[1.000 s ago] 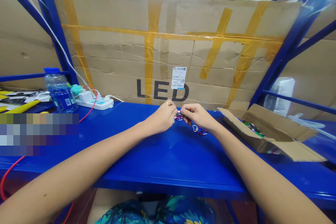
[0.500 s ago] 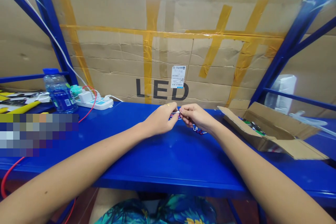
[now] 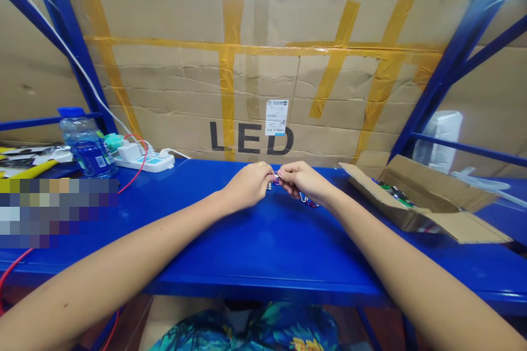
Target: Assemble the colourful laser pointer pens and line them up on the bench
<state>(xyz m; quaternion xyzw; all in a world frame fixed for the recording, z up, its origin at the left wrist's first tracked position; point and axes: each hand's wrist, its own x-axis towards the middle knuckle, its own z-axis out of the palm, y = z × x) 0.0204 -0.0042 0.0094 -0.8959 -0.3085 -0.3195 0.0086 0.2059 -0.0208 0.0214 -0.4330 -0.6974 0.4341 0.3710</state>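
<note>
My left hand [image 3: 250, 184] and my right hand [image 3: 304, 180] meet over the far part of the blue table, fingertips nearly touching. Both are closed in a pinch on a small shiny carabiner [image 3: 276, 181], silver and purple, mostly hidden by the fingers. Silvery round bits [image 3: 269, 186] show just below my left fingertips. Under my right hand, several small carabiners [image 3: 308, 201] in blue, silver and red lie on the table, partly covered by the palm.
An open cardboard box [image 3: 415, 219] with small green and black pieces stands at right. On the left are a bottle of blue liquid [image 3: 88, 148], a white power strip [image 3: 150, 162] and a red cable [image 3: 144, 162]. A big taped carton [image 3: 181, 98] rises behind the table [image 3: 263, 252].
Both hands stay together in nearly the same place. The white-silver piece stretched between the fingertips has turned, and silvery bits now show below my left fingers. The view has shifted slightly.
</note>
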